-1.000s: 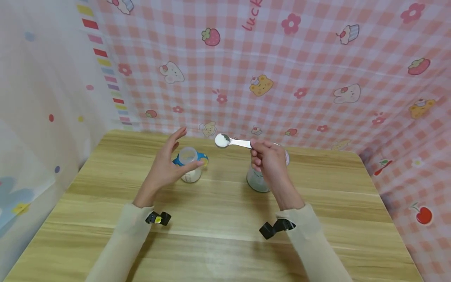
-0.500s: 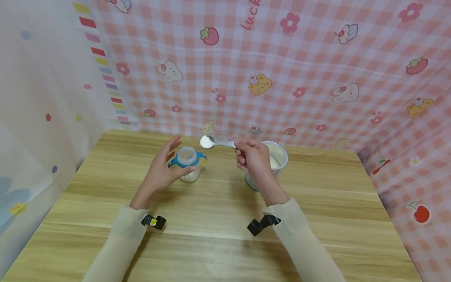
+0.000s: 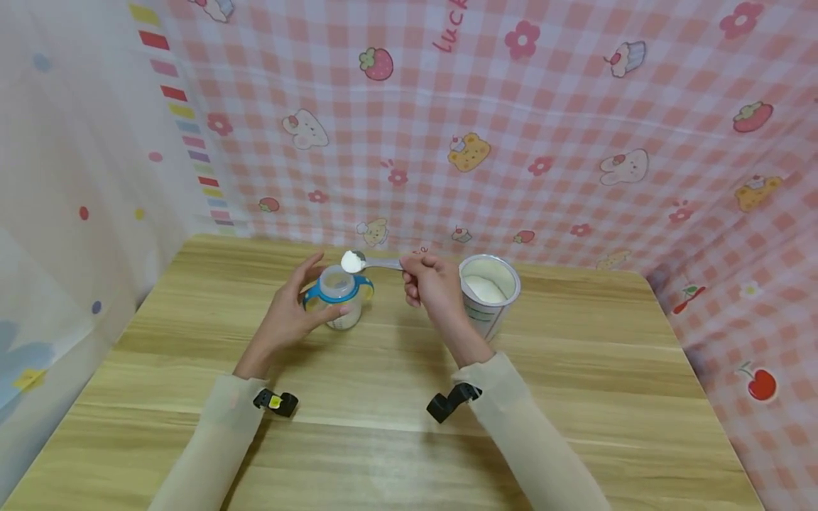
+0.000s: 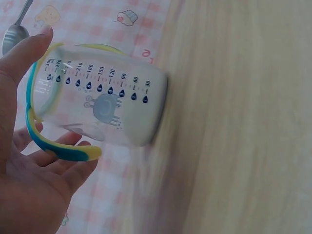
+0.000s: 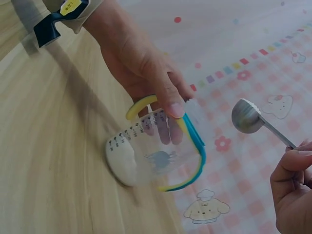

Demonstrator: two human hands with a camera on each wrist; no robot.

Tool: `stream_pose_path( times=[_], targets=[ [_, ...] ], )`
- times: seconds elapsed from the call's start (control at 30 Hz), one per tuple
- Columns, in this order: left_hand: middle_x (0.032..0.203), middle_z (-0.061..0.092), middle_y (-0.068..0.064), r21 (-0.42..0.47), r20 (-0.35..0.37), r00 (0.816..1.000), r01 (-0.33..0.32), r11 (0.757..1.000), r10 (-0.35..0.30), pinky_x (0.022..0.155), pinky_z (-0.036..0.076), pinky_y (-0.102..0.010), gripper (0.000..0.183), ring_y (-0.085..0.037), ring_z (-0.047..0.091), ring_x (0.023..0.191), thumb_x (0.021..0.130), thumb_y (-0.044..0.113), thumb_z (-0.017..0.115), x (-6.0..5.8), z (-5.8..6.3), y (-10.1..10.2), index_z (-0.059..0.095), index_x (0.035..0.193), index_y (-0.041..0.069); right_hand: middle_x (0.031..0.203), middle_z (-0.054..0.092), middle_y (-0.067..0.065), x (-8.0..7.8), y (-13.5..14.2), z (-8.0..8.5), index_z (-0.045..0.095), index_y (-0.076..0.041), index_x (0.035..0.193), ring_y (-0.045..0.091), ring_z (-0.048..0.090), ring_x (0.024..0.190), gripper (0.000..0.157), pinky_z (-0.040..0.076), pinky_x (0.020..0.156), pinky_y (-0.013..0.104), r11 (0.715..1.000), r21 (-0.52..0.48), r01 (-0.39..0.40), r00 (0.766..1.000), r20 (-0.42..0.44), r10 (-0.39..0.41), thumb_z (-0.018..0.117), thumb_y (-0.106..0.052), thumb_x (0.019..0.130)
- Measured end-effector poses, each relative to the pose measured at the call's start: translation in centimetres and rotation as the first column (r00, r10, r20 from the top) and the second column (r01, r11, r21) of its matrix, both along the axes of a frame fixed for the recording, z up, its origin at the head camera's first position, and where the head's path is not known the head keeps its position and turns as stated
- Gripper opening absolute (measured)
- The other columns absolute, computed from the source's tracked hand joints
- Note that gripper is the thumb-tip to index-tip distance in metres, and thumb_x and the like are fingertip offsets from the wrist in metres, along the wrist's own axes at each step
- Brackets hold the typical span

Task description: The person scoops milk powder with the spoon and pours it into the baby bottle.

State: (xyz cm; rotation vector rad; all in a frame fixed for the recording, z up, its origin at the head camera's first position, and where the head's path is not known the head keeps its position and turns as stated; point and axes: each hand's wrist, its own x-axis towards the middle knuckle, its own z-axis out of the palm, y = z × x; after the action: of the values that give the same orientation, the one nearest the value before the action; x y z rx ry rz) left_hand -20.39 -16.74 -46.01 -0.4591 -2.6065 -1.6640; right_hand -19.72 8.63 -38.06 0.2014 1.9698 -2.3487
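My right hand [image 3: 434,287] pinches the handle of a metal measuring spoon [image 3: 384,263]. White powder [image 3: 351,262] is heaped in its bowl, which is raised at the upper right of the bottle's mouth in the head view. A clear baby bottle [image 4: 105,95] with a blue collar and two blue-yellow handles stands uncapped on the table, white contents at its bottom. My left hand [image 3: 287,309] is spread around the bottle, thumb in front and fingers behind. In the right wrist view the left thumb [image 5: 174,108] overlaps the collar, and the fingers show through the bottle.
An uncovered can [image 3: 516,292] of white powder stands right of the bottle, behind my right forearm. The wooden table [image 3: 383,454] ends at a pink checked cloth [image 3: 409,128] at the back and right. A white cloth hangs on the left.
My right hand has carried the loaded spoon left from near the can to the bottle's mouth, bringing the can into fuller view. My left hand has come slightly lower and closer around the bottle.
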Motion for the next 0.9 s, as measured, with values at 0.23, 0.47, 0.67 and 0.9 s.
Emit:
stream_pose_path(
  times=[0.23,0.47,0.67,0.9],
  targets=[
    [0.151,0.051,-0.017,-0.01,0.037,0.999,-0.001,1.0,0.002,0.119,0.034,-0.064,0.099,-0.039,0.047,0.14,0.083,0.029,0.088,-0.1,-0.6,-0.2,0.028,0.162,0.022,0.068,0.054,0.0,-0.2,-1.1,-0.6,0.068,-0.001,0.093,0.008,0.043,0.05,0.012,0.036,0.043,0.019,0.999,0.041,0.007,1.0,0.006,-0.008,0.063,-0.009,0.099],
    [0.149,0.054,-0.014,0.036,0.051,0.999,0.015,0.999,-0.017,0.119,0.035,-0.062,0.082,-0.035,0.048,0.14,0.085,0.027,0.086,-0.1,-1.1,-0.6,0.041,0.154,0.021,0.068,0.056,0.001,-0.4,-2.0,-1.5,0.067,0.003,0.093,0.008,0.045,0.051,0.016,0.038,0.044,0.019,0.996,0.08,-0.025,1.0,-0.009,0.025,0.063,-0.011,0.1],
    [0.146,0.058,-0.012,0.036,0.045,0.998,0.037,0.999,-0.039,0.122,0.034,-0.058,0.071,-0.031,0.048,0.14,0.087,0.024,0.085,-0.1,-1.3,-0.8,0.049,0.147,0.015,0.069,0.057,0.0,-0.4,-2.5,-2.1,0.066,0.008,0.099,0.008,0.046,0.051,0.022,0.038,0.043,0.018,0.994,0.103,-0.036,0.999,-0.004,0.037,0.064,-0.014,0.1],
    [0.145,0.059,-0.011,0.039,0.069,0.997,0.023,0.999,-0.026,0.122,0.034,-0.059,0.071,-0.031,0.05,0.139,0.086,0.026,0.085,-0.1,-1.3,-0.5,0.051,0.147,0.015,0.067,0.057,-0.001,-0.4,-2.7,-2.9,0.066,-0.005,0.085,0.008,0.046,0.05,0.02,0.039,0.044,0.019,0.992,0.126,-0.017,1.0,-0.02,0.02,0.066,-0.018,0.1]
  ],
)
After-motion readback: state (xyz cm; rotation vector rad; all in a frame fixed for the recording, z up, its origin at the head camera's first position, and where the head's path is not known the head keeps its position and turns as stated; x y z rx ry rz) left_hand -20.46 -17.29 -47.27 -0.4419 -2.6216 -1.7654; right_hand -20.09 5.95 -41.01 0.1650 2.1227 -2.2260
